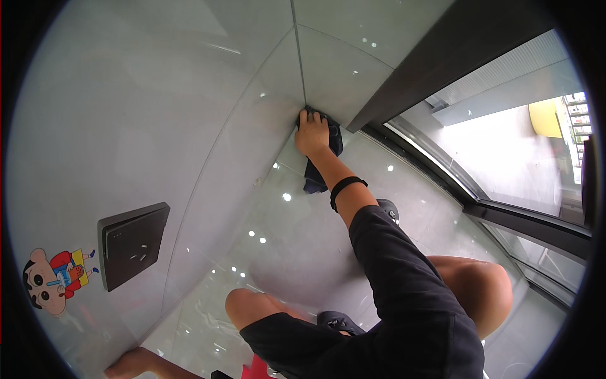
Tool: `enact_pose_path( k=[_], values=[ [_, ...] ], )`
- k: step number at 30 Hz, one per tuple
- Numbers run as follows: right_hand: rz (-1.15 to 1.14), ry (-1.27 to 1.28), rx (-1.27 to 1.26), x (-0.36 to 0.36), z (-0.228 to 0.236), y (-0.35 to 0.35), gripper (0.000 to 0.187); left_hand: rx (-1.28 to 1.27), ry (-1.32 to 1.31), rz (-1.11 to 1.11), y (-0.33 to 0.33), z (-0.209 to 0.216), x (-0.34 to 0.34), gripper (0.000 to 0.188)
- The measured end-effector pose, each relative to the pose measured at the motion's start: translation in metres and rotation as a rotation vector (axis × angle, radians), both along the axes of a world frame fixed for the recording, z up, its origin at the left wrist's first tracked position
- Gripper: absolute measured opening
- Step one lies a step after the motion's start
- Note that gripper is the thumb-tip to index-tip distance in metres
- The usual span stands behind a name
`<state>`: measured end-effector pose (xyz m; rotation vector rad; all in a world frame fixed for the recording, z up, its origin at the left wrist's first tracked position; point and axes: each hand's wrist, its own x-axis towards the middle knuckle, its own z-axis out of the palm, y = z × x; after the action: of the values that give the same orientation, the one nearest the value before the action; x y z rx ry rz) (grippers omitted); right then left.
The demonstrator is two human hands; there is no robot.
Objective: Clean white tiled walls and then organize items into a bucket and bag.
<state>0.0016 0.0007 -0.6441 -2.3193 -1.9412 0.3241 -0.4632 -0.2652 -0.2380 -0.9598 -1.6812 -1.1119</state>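
Note:
My right hand (312, 134) is stretched far forward into the corner where two tiled walls meet the floor. Its fingers press down on a bunched dark cloth (334, 140), part of which hangs back beneath the wrist onto the floor. A black band (346, 186) circles the right forearm. At the lower left, my left hand (131, 362) rests against the base of the grey wall (126, 126). Its fingers look extended and hold nothing visible, though the picture's rim darkens them.
A dark wall socket (134, 246) and a cartoon sticker (57, 281) are on the left wall. Along the right runs a dark-framed glass door (480, 215). My knees (486, 290) are bent above the glossy floor (297, 246). Something red (256, 367) shows at the bottom edge.

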Motion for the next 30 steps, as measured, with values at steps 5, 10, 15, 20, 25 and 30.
enact_pose_path(
  k=[5,10,15,20,25,30],
  values=[
    [-0.1,0.002,0.042,0.031,0.009,-0.066,0.049,0.057,0.076,0.267,0.002,-0.002,-0.003,0.06],
    [-0.52,-0.019,-0.222,0.094,0.034,-0.104,0.029,0.117,-0.034,0.069,-0.002,-0.002,-0.012,0.062],
    [-0.534,0.789,0.432,0.044,0.023,-0.055,0.018,0.134,-0.02,0.041,0.003,-0.003,-0.01,0.074],
    [-0.943,2.226,0.446,-0.01,-0.01,0.005,0.037,-0.125,0.232,0.18,-0.015,-0.001,-0.031,0.059],
    [-1.137,2.266,0.262,0.019,-0.064,0.017,0.018,-0.16,0.227,0.323,-0.013,-0.015,-0.03,0.059],
    [-1.121,1.733,0.101,-0.005,-0.058,0.037,0.005,-0.139,0.296,0.395,-0.017,-0.009,-0.039,0.057]
  ],
)
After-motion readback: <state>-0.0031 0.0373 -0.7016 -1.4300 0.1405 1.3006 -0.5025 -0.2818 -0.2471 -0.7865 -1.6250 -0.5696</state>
